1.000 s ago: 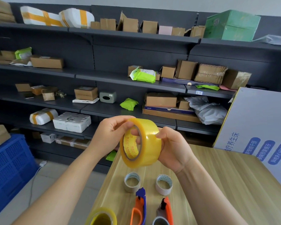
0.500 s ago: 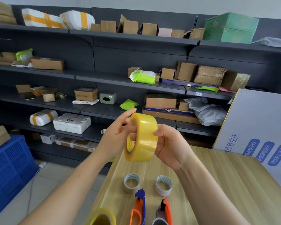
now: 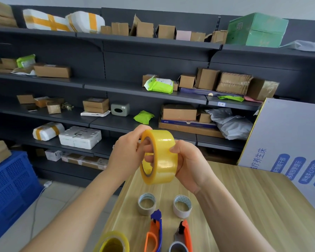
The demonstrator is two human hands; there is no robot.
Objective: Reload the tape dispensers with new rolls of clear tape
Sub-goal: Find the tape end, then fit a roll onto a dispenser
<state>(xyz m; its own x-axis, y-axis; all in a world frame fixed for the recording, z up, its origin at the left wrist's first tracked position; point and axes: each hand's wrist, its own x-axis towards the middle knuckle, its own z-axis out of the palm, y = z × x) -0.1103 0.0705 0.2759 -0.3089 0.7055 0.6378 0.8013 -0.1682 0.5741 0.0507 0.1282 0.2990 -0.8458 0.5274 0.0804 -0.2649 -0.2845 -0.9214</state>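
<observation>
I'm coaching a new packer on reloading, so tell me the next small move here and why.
Probably turn the roll a little under the right thumb to find its free end. Both hands hold it off the table: the left hand has fingers through the core, the right hand cups the outer face, and no loose end shows.

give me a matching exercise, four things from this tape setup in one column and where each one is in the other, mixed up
Things
1. large yellowish clear tape roll
2. second yellowish tape roll
3. blue-and-orange tape dispenser
4. white cardboard core

Places
a. lying on the wooden table, left of the grey-and-orange dispenser
b. held in the air by the left hand and right hand
c. standing on the table just beyond the grey-and-orange dispenser
d. at the table's near left corner, cut off by the frame edge

Pairs: 1-b, 2-d, 3-a, 4-c
</observation>
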